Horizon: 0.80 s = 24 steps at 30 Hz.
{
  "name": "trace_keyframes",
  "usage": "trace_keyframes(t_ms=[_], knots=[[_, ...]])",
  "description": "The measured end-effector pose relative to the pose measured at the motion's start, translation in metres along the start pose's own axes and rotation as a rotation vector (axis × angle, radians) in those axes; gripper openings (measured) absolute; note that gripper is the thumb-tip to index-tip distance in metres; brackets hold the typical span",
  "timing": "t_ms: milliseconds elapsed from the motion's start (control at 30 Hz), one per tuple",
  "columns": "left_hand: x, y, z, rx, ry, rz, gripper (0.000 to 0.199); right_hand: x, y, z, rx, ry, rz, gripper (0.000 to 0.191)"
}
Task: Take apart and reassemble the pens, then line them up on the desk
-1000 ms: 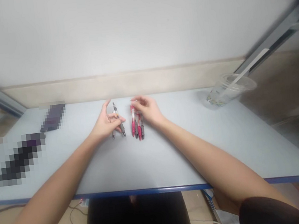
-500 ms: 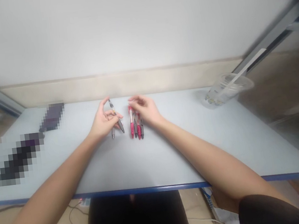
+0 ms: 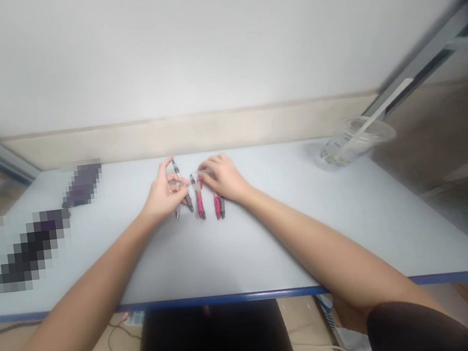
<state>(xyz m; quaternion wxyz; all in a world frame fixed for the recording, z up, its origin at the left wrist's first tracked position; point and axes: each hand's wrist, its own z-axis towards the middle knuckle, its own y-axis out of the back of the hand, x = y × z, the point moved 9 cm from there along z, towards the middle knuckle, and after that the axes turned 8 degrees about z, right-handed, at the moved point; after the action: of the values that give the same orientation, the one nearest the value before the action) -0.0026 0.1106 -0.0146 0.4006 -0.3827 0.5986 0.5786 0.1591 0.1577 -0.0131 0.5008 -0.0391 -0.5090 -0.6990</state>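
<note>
My left hand point(image 3: 166, 190) pinches a slanted grey-gripped pen point(image 3: 183, 184) between its fingers. Below that hand, the tip of a second grey pen point(image 3: 177, 213) shows, its upper part hidden by my fingers. My right hand point(image 3: 226, 177) has its thumb and fingers closed at the upper end of a red pen point(image 3: 200, 204). A dark-topped pen point(image 3: 193, 180) lies close against this one, partly overlapping it. Under my right palm, another red pen point(image 3: 217, 206) and a grey pen point(image 3: 222, 207) lie side by side, their upper ends covered.
A clear plastic cup point(image 3: 333, 153) with a white straw point(image 3: 386, 104) stands at the right rear of the pale table point(image 3: 268, 256). Blurred-out dark items point(image 3: 35, 249) lie on the left. A wall panel rises behind, and the blue table edge point(image 3: 248, 297) runs along the front.
My right hand has shifted slightly left, and a red pen and a grey one have moved left, away from the other pair. My left hand still holds its pen, nearly unmoved.
</note>
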Motion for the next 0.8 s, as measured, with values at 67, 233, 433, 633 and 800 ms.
trace_keyframes(t_ms=[67,233,433,633,800], knots=[[0.000,-0.002,-0.001,0.034,-0.003,0.046,0.099,0.003,-0.005,-0.001,0.053,0.015,-0.008,0.026],[-0.006,-0.008,-0.005,0.092,-0.090,0.117,0.092,0.006,-0.008,-0.004,0.141,-0.035,0.010,0.034],[-0.009,-0.021,-0.014,0.180,-0.053,0.132,0.086,-0.004,-0.005,-0.003,0.128,-0.130,0.007,0.027],[-0.012,-0.019,-0.015,0.153,-0.082,0.205,0.082,-0.003,-0.005,-0.003,0.125,-0.139,0.024,0.026],[-0.008,-0.019,-0.014,0.142,-0.069,0.187,0.080,0.000,-0.004,-0.003,0.118,-0.132,0.006,0.030]])
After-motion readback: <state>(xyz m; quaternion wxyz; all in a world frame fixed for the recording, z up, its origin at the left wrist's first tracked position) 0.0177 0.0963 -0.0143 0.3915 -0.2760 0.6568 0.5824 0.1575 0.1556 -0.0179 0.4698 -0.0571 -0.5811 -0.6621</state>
